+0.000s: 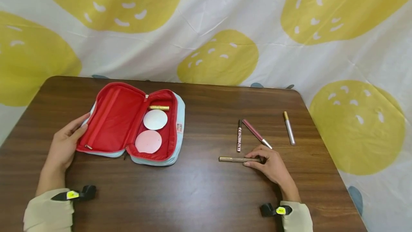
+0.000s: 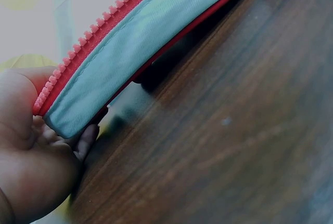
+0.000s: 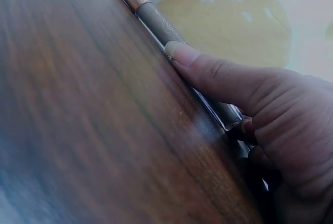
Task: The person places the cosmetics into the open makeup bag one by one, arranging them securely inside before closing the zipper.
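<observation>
A light-blue zip cosmetic pouch [image 1: 181, 117] with red lining lies unzipped and spread out on the table. My left hand [image 1: 62, 146] grips the left edge of its lid, thumb on the inner side; in the left wrist view the pouch edge [image 2: 125, 52] tilts above the tabletop. Inside the pouch are a gold tube [image 1: 159, 108], a white round disc [image 1: 155, 119] and a pink round disc [image 1: 148, 141]. My right hand [image 1: 268, 162] pinches a slim gold-brown cosmetic tube [image 1: 231, 159] between thumb and fingers, right at the table surface.
Just beyond the right hand lie a black patterned pencil-like stick [image 1: 239, 137] and a dark pink tube [image 1: 255, 131] with a silver end. Farther right is a silver tube [image 1: 289, 129] with a gold cap. A lemon-print curtain [image 1: 206, 13] hangs behind the brown table [image 1: 193, 196].
</observation>
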The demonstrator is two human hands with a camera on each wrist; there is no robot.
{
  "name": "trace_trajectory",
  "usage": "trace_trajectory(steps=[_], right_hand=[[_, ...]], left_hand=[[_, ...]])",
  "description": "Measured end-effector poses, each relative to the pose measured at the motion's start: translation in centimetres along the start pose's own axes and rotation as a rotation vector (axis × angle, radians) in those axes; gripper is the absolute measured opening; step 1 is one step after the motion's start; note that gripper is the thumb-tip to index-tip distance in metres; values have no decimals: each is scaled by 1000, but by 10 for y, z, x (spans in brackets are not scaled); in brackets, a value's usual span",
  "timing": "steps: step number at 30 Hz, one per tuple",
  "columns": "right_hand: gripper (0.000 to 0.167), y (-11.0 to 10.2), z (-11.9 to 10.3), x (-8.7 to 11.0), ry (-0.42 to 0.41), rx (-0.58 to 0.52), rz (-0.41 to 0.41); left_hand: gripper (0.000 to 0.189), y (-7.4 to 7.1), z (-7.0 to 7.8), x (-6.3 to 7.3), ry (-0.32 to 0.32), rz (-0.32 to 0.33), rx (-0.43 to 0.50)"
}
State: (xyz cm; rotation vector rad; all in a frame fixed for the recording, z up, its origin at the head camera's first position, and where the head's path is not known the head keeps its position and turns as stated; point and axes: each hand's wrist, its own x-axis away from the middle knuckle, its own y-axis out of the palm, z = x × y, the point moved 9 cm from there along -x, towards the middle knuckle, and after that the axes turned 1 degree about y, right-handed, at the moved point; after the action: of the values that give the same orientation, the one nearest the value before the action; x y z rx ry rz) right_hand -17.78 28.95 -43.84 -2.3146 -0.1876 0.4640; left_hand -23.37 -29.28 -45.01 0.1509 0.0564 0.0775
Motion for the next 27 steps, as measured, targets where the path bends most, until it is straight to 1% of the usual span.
trace_trajectory(steps=[9,14,17,20,24,27], right_hand=[[18,0,-1,0,-10,-5,-19],[16,0,-5,-2,-11,-48,-22],[17,1,-11,-5,-39,-67,-15],[19,1,-23,-8,-72,-73,2],[19,-3,-50,-16,-96,-87,17],[18,-3,-71,-23,-107,-91,8]], left_hand=[[42,0,0,1,-16,14,-27],[42,0,2,0,-7,10,-9],[41,0,3,-1,-7,11,-7],[41,0,3,-1,-7,8,-7],[41,1,2,-1,0,4,-4],[41,1,2,0,7,2,3]])
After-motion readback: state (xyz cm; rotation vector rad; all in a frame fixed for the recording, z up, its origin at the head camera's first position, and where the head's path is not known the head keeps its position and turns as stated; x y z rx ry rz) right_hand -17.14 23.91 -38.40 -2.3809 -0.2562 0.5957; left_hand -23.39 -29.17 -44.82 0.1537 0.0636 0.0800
